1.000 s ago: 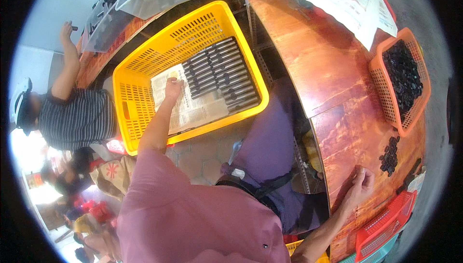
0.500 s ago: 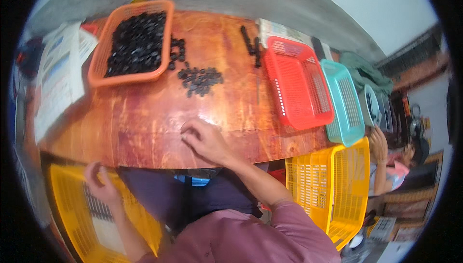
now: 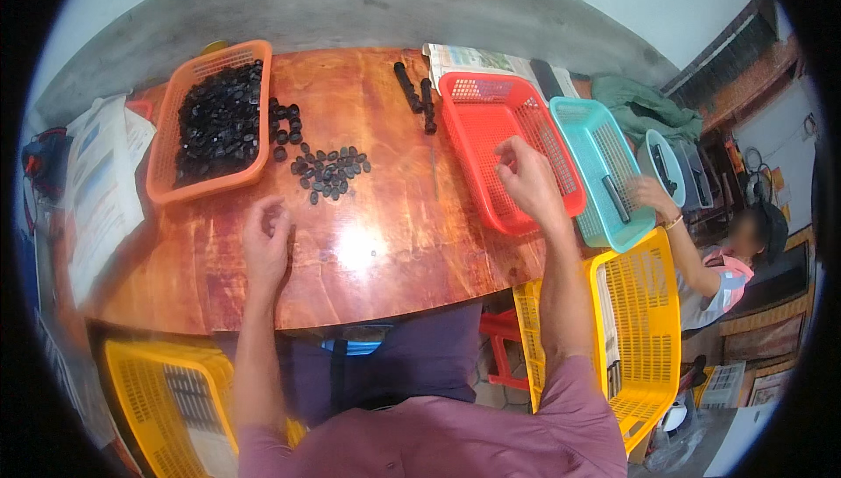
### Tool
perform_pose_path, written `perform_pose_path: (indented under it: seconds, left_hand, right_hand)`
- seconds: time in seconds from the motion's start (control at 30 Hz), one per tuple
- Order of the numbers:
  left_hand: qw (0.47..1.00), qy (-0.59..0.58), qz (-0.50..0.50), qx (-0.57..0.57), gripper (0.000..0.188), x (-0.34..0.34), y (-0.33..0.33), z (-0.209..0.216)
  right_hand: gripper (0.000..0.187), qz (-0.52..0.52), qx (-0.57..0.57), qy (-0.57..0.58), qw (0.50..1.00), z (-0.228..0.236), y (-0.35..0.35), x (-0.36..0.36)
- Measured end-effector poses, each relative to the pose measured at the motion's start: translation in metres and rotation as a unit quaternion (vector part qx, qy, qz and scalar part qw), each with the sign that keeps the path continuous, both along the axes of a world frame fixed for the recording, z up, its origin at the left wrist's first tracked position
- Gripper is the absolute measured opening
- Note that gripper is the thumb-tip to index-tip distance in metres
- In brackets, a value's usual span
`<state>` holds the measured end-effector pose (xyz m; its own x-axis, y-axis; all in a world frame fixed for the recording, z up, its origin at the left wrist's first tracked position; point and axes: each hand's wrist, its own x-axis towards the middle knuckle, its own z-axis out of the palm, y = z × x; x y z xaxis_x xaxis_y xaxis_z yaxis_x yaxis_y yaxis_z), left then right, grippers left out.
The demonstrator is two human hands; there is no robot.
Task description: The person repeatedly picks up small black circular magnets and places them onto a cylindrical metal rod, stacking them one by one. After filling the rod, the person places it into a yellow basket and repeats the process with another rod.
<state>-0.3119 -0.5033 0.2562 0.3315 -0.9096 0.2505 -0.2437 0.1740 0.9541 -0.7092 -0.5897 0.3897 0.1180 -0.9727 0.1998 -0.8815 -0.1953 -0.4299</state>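
Observation:
My left hand (image 3: pixel 266 234) is over the near left part of the table, fingers loosely bent and apart, with nothing visible in it. Beyond it lies a loose group of small dark oval pieces (image 3: pixel 329 171). My right hand (image 3: pixel 531 178) hovers over the red plastic basket (image 3: pixel 473 114), its fingers loosely curled and nothing visible between them. No contents show in the red basket. Two black rod-like stacks (image 3: pixel 408 88) lie left of that basket, near a thin stick (image 3: pixel 434 171). More dark round pieces (image 3: pixel 282 127) stand beside the orange basket (image 3: pixel 250 176).
The orange basket holds a heap of black pieces (image 3: pixel 219 123). A co-worker's hand (image 3: pixel 653 193) reaches into a teal basket (image 3: pixel 569 110) beside a dark stick (image 3: pixel 616 199). Yellow crates (image 3: pixel 653 303) stand below the table's front edge. Newspaper (image 3: pixel 109 171) covers the left end.
My right hand has moved right, from the table's front to above the red basket. My left hand rose from over the yellow crate to the table. A dark stick now shows in the teal basket.

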Motion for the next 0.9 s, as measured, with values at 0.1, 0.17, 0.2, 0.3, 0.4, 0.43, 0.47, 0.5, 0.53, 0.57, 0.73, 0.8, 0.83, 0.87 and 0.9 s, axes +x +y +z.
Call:
perform_pose_path:
  seconds: [0.1,0.17,0.2,0.3,0.4,0.43,0.47,0.5,0.53,0.57,0.73,0.8,0.83,0.87,0.9]
  left_hand:
    - [0.994,0.103,0.007,0.038,0.021,0.004,0.000,-0.003]
    - [0.994,0.102,0.009,0.044,0.019,0.004,-0.001,-0.002]
    - [0.998,0.057,0.012,0.029,0.015,0.005,-0.002,-0.005]
    - [0.999,0.033,0.021,0.015,0.012,0.008,-0.003,-0.010]
    - [0.995,0.092,0.018,0.028,0.011,0.006,-0.001,-0.009]
    - [0.994,0.103,0.016,0.026,0.011,0.005,-0.002,-0.009]
    - [0.994,0.100,0.017,0.033,0.011,0.005,-0.002,-0.009]
    - [0.994,0.097,0.018,0.040,0.011,0.006,-0.001,-0.008]
    - [0.994,0.095,0.019,0.046,0.011,0.005,-0.001,-0.008]
    - [0.993,0.114,0.003,0.027,0.013,0.007,-0.001,-0.012]
    - [0.980,0.187,-0.069,0.001,0.018,0.014,0.006,-0.008]
    - [0.999,0.016,-0.018,-0.046,0.020,0.014,0.002,-0.012]
    - [0.990,-0.114,0.026,-0.077,0.023,0.015,0.000,-0.014]
    - [0.999,-0.003,0.026,-0.041,0.036,-0.008,0.008,0.024]
    - [0.997,-0.026,0.036,-0.057,0.039,-0.016,0.007,0.029]
  right_hand:
    - [0.033,0.017,0.186,0.062,0.980,-0.025,-0.028,-0.018]
    - [0.043,0.020,0.214,0.094,0.972,-0.040,-0.039,-0.018]
    - [0.047,0.022,0.227,0.109,0.967,-0.046,-0.043,-0.017]
    - [0.050,0.009,0.244,0.134,0.960,-0.052,-0.056,-0.013]
    - [0.051,-0.011,0.253,0.178,0.951,-0.048,-0.062,-0.011]
    - [0.051,-0.028,0.251,0.179,0.951,-0.043,-0.061,-0.015]
    - [0.050,-0.040,0.247,0.179,0.951,-0.036,-0.063,-0.015]
    - [0.049,-0.053,0.243,0.179,0.952,-0.028,-0.064,-0.014]
    - [0.047,-0.071,0.191,0.157,0.966,-0.019,-0.062,-0.015]
    - [0.045,-0.086,0.139,0.135,0.977,-0.004,-0.054,-0.011]
    - [0.036,0.125,0.143,-0.310,0.932,0.036,-0.017,0.028]
    - [0.037,0.224,0.238,-0.451,0.831,0.031,-0.001,0.057]
    - [0.045,0.235,0.252,-0.500,0.794,0.019,0.004,0.075]
    - [0.047,0.244,0.290,-0.534,0.756,0.009,0.013,0.089]
    - [0.050,0.256,0.328,-0.563,0.714,0.006,0.021,0.104]
